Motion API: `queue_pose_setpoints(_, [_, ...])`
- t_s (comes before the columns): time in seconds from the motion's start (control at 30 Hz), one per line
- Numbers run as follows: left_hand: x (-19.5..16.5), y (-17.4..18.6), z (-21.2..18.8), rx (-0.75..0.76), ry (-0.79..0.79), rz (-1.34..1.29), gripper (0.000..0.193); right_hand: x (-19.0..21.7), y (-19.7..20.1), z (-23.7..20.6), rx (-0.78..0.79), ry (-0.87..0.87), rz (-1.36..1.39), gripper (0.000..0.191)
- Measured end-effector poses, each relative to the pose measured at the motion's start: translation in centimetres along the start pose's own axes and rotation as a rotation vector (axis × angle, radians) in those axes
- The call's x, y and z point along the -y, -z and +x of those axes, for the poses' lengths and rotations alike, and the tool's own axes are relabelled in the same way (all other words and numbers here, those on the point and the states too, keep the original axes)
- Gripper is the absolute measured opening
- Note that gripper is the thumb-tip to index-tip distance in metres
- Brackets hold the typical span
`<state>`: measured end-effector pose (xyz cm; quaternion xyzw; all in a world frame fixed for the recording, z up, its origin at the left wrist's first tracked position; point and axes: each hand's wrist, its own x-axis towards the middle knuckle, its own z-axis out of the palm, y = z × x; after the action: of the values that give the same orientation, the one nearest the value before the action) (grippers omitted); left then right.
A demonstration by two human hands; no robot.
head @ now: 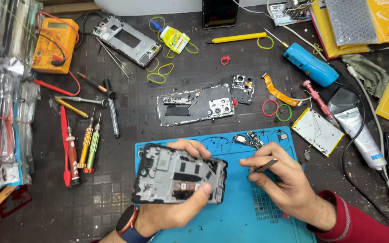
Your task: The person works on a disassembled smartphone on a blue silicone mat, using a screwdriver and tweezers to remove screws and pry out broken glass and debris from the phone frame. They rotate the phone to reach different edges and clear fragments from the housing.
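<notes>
Item: opened phone frame [179, 179], over the blue mat's [230, 220] 9 o'clock edge, clasped by my left hand [176, 204] along its rims; I judge it light, stiff, fragile inside, best held by edges, while my right hand [278, 180] pinches tweezers [263, 166].

**A dark, crowded workbench seen from above**

The desk [113, 189] has a dark, scuffed surface marked with a fine grid of small squares, and it fills nearly the whole view. A blue work mat [248, 220] with moulded compartments lies on it at the near edge. Stacks of clear plastic sleeves [1, 112] line the left side, and yellow padded envelopes [361, 22] pile up at the far right corner. Along the top edge runs a strip of something pale. The light is even and soft, casting only faint shadows.
</notes>
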<state>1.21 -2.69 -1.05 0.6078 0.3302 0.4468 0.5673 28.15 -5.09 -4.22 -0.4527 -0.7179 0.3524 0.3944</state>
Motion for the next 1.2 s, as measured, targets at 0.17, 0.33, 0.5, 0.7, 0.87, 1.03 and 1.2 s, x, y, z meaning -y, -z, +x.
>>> queue_pose_setpoints(0.17, [0.7, -0.5, -0.9, 0.013, 0.1, -0.139, 0.047, 1.5, 0.4, 0.7, -0.013, -0.139, -0.093, 0.041])
queue_pose_setpoints(0.33, [0.5, -1.1, -1.9, 0.031, 0.042, -0.158, 0.051, 1.9, 0.8, 1.0, 0.012, -0.315, -0.043, 0.045])
queue_pose_setpoints(0.5, [0.5, -1.3, -2.6, 0.029, 0.081, -0.125, 0.047, 1.9, 1.0, 0.4, 0.037, -0.331, 0.109, 0.043])
queue_pose_setpoints(0.7, [0.5, -1.4, -2.3, -0.001, 0.169, -0.168, 0.048, 1.6, 0.4, -0.7, 0.066, -0.286, 0.484, 0.035])
queue_pose_setpoints(0.87, [0.4, -1.6, -2.1, 0.007, 0.211, -0.154, 0.054, 1.5, -0.1, -1.5, 0.056, -0.328, 0.565, 0.028])
queue_pose_setpoints(1.03, [0.1, -1.6, -2.2, 0.007, 0.264, -0.147, 0.055, 1.7, -0.3, -1.7, 0.076, -0.351, 0.495, 0.028])
queue_pose_setpoints(1.2, [-0.2, -1.4, -1.9, 0.027, 0.291, -0.072, 0.049, 1.9, -0.3, -1.8, 0.075, -0.415, 0.505, 0.029])
